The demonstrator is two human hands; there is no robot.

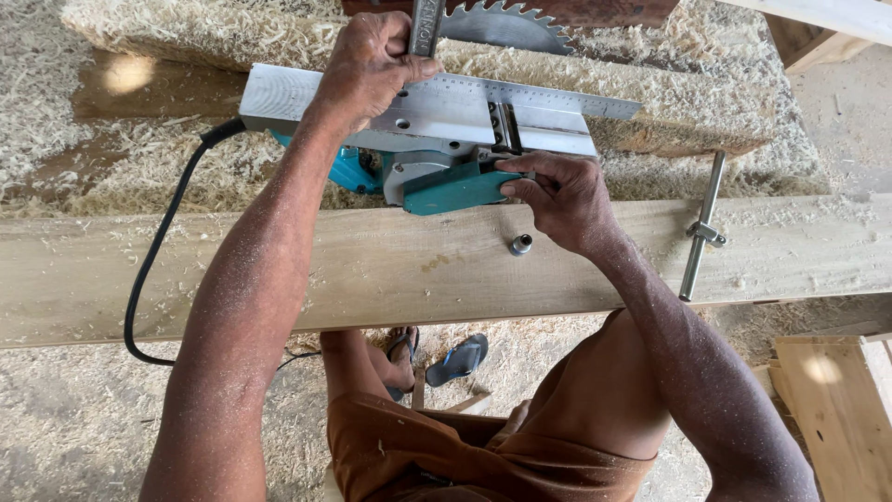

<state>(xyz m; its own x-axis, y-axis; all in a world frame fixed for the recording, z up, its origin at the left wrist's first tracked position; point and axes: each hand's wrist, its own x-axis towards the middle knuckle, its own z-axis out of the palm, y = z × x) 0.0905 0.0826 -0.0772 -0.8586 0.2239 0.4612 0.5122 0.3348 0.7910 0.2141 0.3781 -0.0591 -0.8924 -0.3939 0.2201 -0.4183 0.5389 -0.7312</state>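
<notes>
Nearest the camera, a wide plank (372,270) is running across w/ both forearms reaching over it. Right hand (557,197) is pressing on the teal housing of an upturned power planer (437,149), fingers curled over the housing's edge, thumb alongside – gripping the planer body. Just below & left of that hand a small metal socket (520,244) is sitting on the plank; well off to its right a metal rod w/ a clamp piece (701,228) is lying across the plank's edge.

Left hand (372,65) is farther out, clenched round a flat metal wrench (426,28) that's standing on the planer's grey sole plate. Black cord (153,260) is trailing down from the planer, left of that arm. Beyond the left hand, a round saw blade (506,23) is poking up amid heaps of wood shavings (186,37).
</notes>
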